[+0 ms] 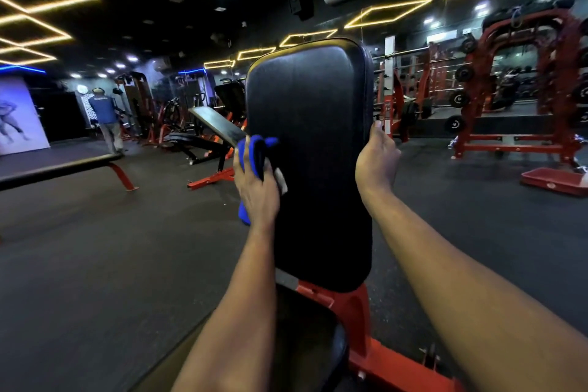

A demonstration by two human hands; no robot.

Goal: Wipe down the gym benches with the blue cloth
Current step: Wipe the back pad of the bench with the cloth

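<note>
Close by is a black seat on a red frame. Above it stands the bench's tall black back pad. The left hand is at the pad's left edge. Its fingers curl round the bunched blue cloth, which touches that edge. The right hand grips the pad's right edge. Far off are a flat bench, a tilted bench and a person.

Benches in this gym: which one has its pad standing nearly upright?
The nearest bench, between the left hand and right hand; the far-left bench lies flat, the middle bench only slopes.
</note>
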